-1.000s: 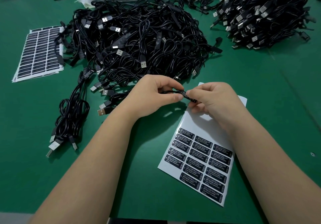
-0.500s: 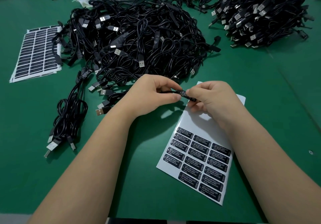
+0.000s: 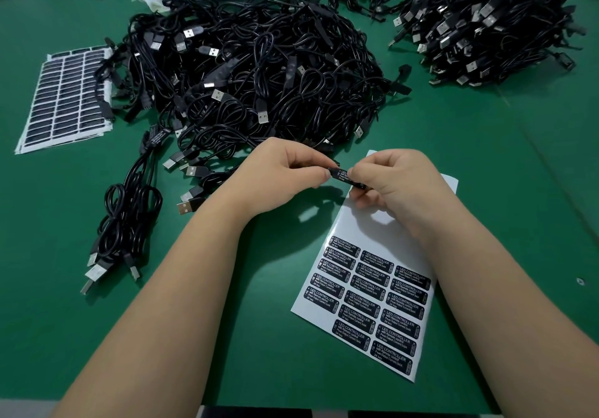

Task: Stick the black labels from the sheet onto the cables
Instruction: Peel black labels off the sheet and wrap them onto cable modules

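Labelling was midway: both hands, left [image 3: 285, 174] and right [image 3: 395, 184], pinched a labelled cable [image 3: 345, 176] at centre. The sheet [image 3: 372, 275] at 5 o'clock kept its lower rows; the pile [image 3: 259, 70] at 12 seemingly waited.

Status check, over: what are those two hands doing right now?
Left hand and right hand pinching one cable's controller, label on it. Label sheet under the right hand, part used. Nothing in the way.
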{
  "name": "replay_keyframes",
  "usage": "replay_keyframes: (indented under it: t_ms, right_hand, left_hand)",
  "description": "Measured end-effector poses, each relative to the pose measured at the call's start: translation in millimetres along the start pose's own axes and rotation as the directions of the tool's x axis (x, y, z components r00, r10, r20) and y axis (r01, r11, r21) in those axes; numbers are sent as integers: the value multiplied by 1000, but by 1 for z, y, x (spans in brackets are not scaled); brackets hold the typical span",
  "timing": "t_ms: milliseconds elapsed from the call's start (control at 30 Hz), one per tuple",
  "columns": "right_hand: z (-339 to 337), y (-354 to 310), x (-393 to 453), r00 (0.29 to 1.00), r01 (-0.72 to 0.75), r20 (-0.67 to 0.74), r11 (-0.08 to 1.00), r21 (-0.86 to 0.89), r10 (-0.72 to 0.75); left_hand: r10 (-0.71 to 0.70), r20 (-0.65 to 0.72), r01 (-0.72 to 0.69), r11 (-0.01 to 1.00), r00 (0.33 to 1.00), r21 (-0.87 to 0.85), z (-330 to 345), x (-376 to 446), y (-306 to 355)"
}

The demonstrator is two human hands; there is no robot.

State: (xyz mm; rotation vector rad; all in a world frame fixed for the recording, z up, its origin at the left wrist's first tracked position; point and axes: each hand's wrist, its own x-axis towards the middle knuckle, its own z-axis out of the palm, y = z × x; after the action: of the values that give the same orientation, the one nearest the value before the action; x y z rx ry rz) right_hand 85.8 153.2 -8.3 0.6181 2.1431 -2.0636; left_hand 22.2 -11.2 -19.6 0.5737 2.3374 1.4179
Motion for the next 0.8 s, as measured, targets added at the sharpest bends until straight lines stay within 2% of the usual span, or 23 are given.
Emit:
replay_keyframes:
  t_ms: [433,567,800]
  right_hand:
    - [-5,1,6,999,43,30,999,-2,-43]
    - [-4,1,4,999,13,34,1000,8,-13]
    - [-2,0,1,999,36,-1,995,-91,-36]
  left_hand:
    - [-6,-10,6,1000,1000,31,-1,1,1]
    - [-12,-5,12,999,1000,45,0,1,1]
    - [-27,-4,27,998,1000,51,1,1,1]
